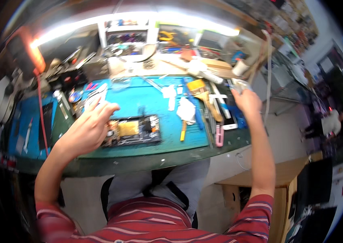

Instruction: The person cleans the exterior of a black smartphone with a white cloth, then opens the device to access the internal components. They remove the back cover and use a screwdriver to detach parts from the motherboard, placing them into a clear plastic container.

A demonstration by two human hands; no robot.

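left hand (90,125) rests with its grip spread loose on the opened tablet (133,130) lying on the blue mat (147,101), which looks thin and fragile so I'd hold its edges, while right hand (246,101) pinches some small pale thing I can't make out.

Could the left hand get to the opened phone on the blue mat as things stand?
Probably yes. The left hand already rests at the left end of the opened phone on the blue mat, with nothing between them; the right hand is off among the tools.
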